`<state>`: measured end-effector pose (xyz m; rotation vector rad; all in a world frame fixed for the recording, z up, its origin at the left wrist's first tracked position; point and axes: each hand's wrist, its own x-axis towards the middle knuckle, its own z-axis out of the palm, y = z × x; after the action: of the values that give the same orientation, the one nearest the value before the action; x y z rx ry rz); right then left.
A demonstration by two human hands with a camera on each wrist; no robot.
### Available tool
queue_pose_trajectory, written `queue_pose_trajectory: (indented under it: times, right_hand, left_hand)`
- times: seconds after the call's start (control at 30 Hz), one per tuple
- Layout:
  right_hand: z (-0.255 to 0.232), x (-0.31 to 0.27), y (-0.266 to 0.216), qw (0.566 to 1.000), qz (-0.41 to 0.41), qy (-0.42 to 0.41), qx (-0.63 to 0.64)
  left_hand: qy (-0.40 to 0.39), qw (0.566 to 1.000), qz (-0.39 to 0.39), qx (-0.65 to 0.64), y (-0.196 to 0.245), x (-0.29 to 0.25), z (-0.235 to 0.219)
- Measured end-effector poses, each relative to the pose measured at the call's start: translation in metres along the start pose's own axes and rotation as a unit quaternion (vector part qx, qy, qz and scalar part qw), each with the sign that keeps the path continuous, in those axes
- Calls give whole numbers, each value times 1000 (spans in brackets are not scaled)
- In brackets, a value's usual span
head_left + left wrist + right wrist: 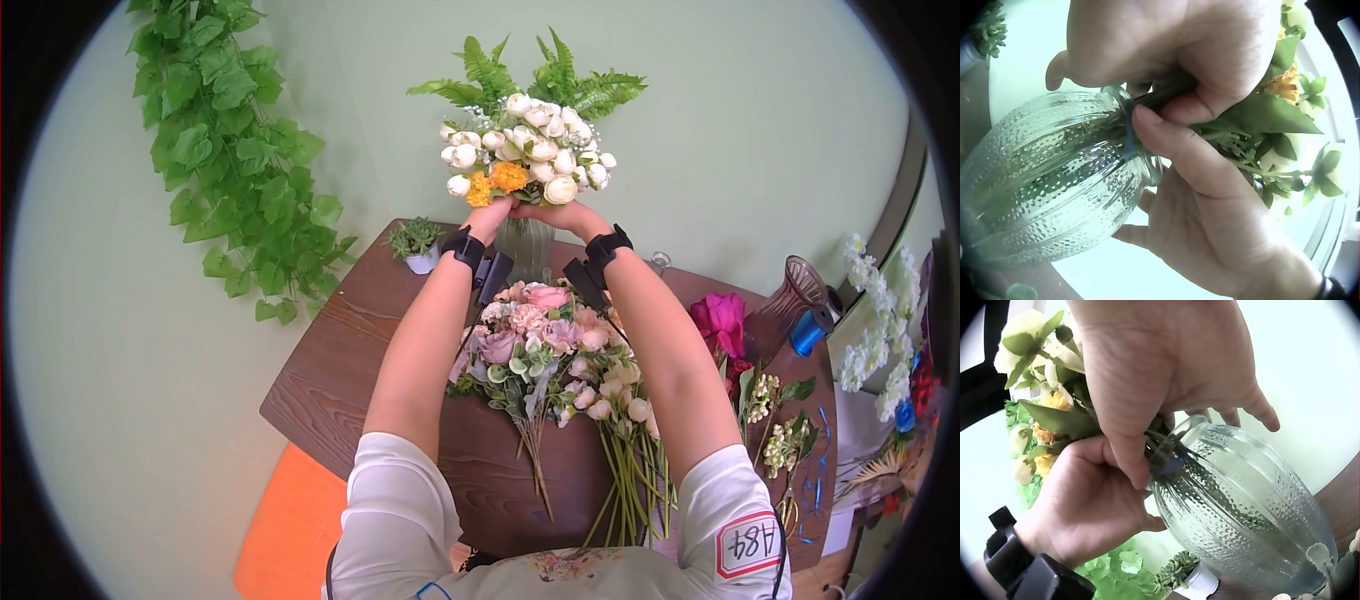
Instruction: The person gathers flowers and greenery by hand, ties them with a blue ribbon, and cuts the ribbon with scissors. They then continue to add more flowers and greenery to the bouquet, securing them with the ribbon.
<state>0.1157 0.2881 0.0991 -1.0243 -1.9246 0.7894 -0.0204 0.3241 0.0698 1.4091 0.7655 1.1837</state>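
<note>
A bouquet of white and orange flowers (540, 150) with fern leaves (605, 95) behind stands in the mouth of a ribbed clear glass vase (525, 245). Its bundled stems run down inside the glass, with a blue tie (1129, 140) around them at the rim. My left hand (489, 220) grips the bundle just above the rim, thumb and forefinger curled round the stems. From the other side my right hand (1166, 362) holds the bundle too, its thumb against the stems near the tie and its fingers behind the vase's neck.
Pink and mauve flowers (530, 330) lie on the brown table (330, 350) below my forearms. A small potted plant (422, 260) stands left of the vase. To the right are a tinted glass vase (785, 310), a blue ribbon spool (808, 332) and a magenta flower (720, 322).
</note>
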Motion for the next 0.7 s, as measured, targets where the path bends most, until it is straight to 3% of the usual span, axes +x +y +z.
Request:
queue_pose_trajectory:
  times: [0.27,0.47,0.53,0.7]
  right_hand:
    - [3,3,18,999,8,13,52]
    - [-2,1,9,999,20,-3,33]
    - [-3,-1,5,997,62,45,-6]
    - [-3,-1,6,994,109,24,7]
  left_hand:
    - [-9,1000,-19,-23,5,-4,-1]
    - [-44,998,-9,52,14,-8,-2]
    - [-24,999,-14,21,19,-12,2]
    - [-13,999,-22,23,17,-10,3]
